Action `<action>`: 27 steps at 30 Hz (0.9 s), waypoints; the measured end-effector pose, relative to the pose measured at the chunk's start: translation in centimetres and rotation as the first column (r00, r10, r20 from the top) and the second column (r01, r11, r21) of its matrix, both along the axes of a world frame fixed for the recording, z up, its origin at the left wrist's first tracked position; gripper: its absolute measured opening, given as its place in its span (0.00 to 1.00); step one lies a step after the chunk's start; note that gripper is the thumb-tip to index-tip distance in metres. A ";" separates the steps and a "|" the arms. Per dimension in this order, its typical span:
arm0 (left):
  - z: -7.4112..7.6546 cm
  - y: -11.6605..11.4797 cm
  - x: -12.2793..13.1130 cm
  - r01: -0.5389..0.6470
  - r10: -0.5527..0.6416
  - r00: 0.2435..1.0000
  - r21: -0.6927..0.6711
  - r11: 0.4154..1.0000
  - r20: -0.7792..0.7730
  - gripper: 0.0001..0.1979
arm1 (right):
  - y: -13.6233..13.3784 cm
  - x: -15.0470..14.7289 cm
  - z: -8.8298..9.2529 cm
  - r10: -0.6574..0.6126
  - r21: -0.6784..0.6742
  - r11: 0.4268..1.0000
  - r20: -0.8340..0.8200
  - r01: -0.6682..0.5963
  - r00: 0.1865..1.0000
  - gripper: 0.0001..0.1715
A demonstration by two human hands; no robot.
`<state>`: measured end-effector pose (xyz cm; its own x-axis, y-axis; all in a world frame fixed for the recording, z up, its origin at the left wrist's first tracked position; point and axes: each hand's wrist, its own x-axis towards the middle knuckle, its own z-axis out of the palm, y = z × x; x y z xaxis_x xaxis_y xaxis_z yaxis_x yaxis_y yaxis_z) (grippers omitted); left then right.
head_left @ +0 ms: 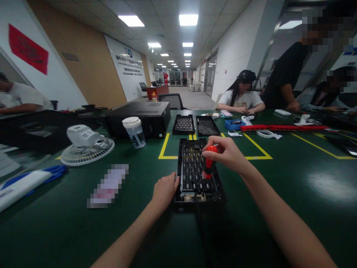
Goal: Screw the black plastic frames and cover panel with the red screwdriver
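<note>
A black rectangular casing (192, 169) with rows of oval cells lies on the green table (134, 230), and a black cable runs from its near end. My right hand (223, 150) is closed around the top of a red and black screwdriver (209, 160), held nearly upright over the right side of the casing. The tool's tip is too dark to make out. At the casing's left edge rests my left hand (165, 189), its fingers together against the side; whether they grip the edge is unclear.
Beyond the casing lie a black tray of cells (184, 124) and a black cover (208, 125). To the left are a cup (134, 132), a white fan (87, 147) and a large black box (139, 115). A blue bin (233, 124) stands right. Several people are around the tables.
</note>
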<state>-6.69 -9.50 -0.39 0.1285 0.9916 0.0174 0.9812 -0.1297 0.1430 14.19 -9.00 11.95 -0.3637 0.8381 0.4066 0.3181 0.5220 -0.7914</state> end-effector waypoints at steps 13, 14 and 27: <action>-0.1 0.0 -0.1 -0.001 0.001 1.000 0.015 1.000 0.010 0.18 | -0.1 -0.6 -0.4 -0.084 0.037 0.996 -0.029 0.085 0.996 0.20; 0.0 0.0 -0.1 0.000 0.000 1.000 0.013 1.000 0.010 0.18 | -0.1 -0.6 -0.4 -0.089 0.035 0.995 -0.036 0.091 0.995 0.20; 0.3 -0.1 0.0 -0.010 0.010 1.000 -0.019 1.000 0.018 0.18 | 0.2 -0.9 -1.0 -0.306 0.184 0.937 0.018 0.298 0.952 0.21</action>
<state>-6.64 -9.56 -0.09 0.1186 0.9929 0.0006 0.9796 -0.1171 0.1634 13.33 -8.76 10.90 -0.1261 0.8271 0.5477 0.5164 0.5261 -0.6757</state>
